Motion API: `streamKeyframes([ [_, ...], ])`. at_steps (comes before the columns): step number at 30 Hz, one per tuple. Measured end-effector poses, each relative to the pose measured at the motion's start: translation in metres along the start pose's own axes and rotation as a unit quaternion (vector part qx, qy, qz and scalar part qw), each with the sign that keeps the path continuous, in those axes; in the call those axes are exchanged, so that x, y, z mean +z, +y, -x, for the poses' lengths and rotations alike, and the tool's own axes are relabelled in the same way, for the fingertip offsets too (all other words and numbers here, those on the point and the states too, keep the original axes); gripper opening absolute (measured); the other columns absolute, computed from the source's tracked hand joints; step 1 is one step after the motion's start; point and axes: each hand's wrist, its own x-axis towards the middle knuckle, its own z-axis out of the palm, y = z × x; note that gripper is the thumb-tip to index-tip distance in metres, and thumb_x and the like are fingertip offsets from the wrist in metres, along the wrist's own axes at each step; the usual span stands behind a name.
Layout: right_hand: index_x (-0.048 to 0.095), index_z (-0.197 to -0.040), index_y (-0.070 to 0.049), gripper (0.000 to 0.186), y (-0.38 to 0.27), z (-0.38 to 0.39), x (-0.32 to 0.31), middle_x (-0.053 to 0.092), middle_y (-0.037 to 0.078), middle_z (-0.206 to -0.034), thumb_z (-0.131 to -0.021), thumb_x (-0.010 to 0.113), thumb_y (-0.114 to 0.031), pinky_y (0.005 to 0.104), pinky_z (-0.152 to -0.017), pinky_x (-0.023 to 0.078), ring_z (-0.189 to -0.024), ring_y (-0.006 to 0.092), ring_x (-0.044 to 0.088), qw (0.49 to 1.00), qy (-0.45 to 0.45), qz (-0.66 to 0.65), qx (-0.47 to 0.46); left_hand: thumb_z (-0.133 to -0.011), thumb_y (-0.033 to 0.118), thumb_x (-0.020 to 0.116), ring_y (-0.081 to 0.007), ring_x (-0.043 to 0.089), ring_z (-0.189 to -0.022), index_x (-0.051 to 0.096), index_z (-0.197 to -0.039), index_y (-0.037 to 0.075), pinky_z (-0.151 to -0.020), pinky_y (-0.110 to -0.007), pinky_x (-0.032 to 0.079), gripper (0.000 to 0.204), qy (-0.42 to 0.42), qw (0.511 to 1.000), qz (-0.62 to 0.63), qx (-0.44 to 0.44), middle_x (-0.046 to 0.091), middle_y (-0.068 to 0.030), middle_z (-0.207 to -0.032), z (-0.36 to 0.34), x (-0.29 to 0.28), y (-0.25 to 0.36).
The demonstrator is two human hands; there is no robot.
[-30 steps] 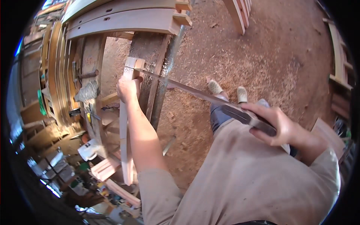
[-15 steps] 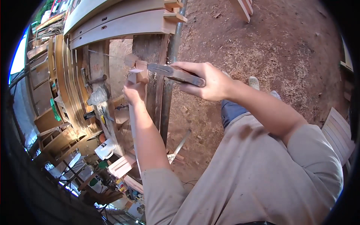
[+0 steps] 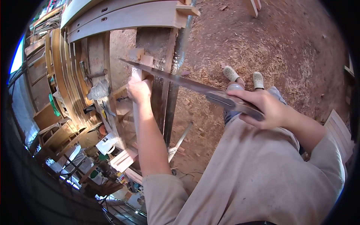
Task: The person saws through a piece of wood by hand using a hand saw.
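Observation:
My right hand (image 3: 269, 108) is closed around the handle of a handsaw (image 3: 180, 81). The long blade slants away to the upper left, its tip past the end of a pale wooden strip (image 3: 136, 73). My left hand (image 3: 139, 90) grips that strip just below the blade, and the strip runs back beneath my left forearm. Small wood blocks (image 3: 147, 60) lie at the strip's far end, partly behind the blade. Whether the teeth touch the wood, I cannot tell.
A dark bench plank (image 3: 153, 41) runs along my left hand's right side. Curved boards with slots (image 3: 123, 23) lie across its far end. A grey plastic bag (image 3: 99, 90) and a white container (image 3: 106, 144) sit to the left. Shavings cover the dirt floor (image 3: 232, 41).
My right hand has drawn the saw back toward me and to the right, baring much more of the blade. The left hand keeps its hold on the strip.

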Motion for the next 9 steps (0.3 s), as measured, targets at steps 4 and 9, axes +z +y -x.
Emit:
streamKeyframes([
  [4,0.051,-0.150,-0.009,0.066,-0.019,-0.053,0.004,0.074,0.019,-0.105,-0.087,0.069,-0.011,0.0410,-0.083,0.056,-0.087,0.0314,0.073,0.999,-0.034,0.007,0.007,-0.071,0.036,0.085,-0.0508,0.070,-0.088,0.070,-0.088,0.002,-0.082,-0.059,0.054,0.041,0.004,1.000,0.000,0.008,0.073,-0.0270,-0.087,-0.012,0.020,-0.033],
  [9,0.049,-0.152,-0.009,0.067,0.002,-0.196,0.063,0.073,0.020,-0.116,-0.090,0.073,-0.017,0.0367,-0.093,0.055,-0.101,0.0280,0.071,0.997,0.044,-0.022,-0.056,-0.076,0.018,0.080,-0.0460,0.069,-0.108,0.072,-0.099,0.005,-0.097,-0.054,0.053,0.028,-0.004,0.988,0.118,-0.100,0.073,-0.0255,-0.103,-0.025,0.011,-0.001],
])
